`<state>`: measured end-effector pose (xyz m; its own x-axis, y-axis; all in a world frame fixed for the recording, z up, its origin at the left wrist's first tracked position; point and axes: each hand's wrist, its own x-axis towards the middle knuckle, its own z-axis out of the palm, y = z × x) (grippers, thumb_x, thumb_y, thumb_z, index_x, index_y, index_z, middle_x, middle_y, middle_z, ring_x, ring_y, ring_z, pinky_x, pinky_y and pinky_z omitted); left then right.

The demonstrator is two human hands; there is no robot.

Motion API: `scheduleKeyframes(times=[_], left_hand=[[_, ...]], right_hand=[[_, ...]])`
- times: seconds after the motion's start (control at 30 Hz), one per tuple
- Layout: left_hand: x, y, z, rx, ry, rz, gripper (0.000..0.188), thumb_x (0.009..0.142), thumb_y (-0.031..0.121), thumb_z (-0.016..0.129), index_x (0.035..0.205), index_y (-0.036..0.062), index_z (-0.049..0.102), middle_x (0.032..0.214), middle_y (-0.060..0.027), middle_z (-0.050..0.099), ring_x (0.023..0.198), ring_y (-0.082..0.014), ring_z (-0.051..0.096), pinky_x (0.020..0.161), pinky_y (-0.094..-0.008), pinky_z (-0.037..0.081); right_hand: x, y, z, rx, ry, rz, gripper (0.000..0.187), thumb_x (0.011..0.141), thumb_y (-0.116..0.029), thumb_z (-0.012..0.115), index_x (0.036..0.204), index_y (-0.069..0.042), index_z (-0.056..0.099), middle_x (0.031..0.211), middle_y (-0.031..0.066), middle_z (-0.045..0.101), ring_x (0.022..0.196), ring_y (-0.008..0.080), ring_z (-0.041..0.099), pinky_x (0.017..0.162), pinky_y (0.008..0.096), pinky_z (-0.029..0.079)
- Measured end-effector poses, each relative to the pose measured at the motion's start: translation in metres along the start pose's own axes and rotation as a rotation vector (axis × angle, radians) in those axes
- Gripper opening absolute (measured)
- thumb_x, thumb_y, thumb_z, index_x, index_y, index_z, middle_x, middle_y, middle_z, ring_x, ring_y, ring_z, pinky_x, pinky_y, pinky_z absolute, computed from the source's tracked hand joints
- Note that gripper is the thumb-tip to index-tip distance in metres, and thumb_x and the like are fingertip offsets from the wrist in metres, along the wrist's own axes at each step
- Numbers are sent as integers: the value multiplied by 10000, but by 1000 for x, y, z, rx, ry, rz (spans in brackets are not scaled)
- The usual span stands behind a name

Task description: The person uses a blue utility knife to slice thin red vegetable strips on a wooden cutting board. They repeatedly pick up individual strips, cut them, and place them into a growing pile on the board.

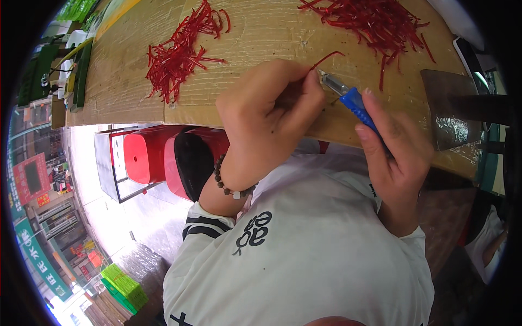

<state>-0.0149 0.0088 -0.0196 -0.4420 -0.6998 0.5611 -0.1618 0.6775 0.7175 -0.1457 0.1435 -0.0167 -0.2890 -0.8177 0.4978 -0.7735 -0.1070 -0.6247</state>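
My left hand [272, 100], with a beaded bracelet [220, 176] at its wrist, is closed over the table's near edge. Thumb and forefinger pinch a thin red strip [330, 56], whose free end curves up to the right. In my right hand [396, 146] is a blue-handled tool with a metal tip [356, 104], pointing up and left. That tip is right beside the left fingertips; whether it touches the strip I cannot tell. Similar red strips lie in a left pile [182, 54] and a larger right pile [375, 24] beyond my hands.
Worn brown cardboard covers the table [261, 32]. At its right side are a dark shiny plate [448, 111] and a phone-like device [470, 64]. Red stools [144, 157] stand below the left edge. A green frame [81, 73] borders the far left. Another person's sleeve [486, 239] shows lower right.
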Motion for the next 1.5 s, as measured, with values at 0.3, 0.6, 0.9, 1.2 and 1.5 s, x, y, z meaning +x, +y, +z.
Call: scheduleKeyframes(times=[0.3,0.6,0.9,1.2,1.5], left_hand=[[-1,-6,1,44,6,61,116,701,4,732,760,44,641,637,-63,612,530,-208,590,494,-284,457],[-3,-7,0,37,-2,57,117,695,10,726,735,53,625,601,-67,571,495,-202,553,467,-288,420],[-1,-8,-2,41,-18,37,86,722,29,711,729,39,625,581,-74,570,485,-194,552,467,-282,428],[0,-3,-3,-98,94,-107,56,756,41,700,752,3,659,640,-103,640,563,-191,647,505,-266,476],[89,-5,-4,393,-435,198,352,837,94,602,1170,-19,584,946,-253,647,884,-409,620,750,-454,499]], right_hand=[[2,-3,2,25,0,25,363,792,14,687,1153,23,651,762,115,613,616,175,520,581,274,418],[3,-5,-1,-40,-65,61,372,798,17,683,1168,5,651,695,84,543,578,159,464,545,276,388],[-2,-4,13,-269,86,35,382,817,-1,689,1195,-28,646,687,81,531,568,154,456,547,299,407],[3,4,7,58,154,-9,379,809,-54,711,1184,-41,658,657,67,539,521,147,466,479,286,381],[-5,8,1,140,163,-86,364,816,-3,682,1177,21,641,690,93,584,556,151,477,503,273,387]])
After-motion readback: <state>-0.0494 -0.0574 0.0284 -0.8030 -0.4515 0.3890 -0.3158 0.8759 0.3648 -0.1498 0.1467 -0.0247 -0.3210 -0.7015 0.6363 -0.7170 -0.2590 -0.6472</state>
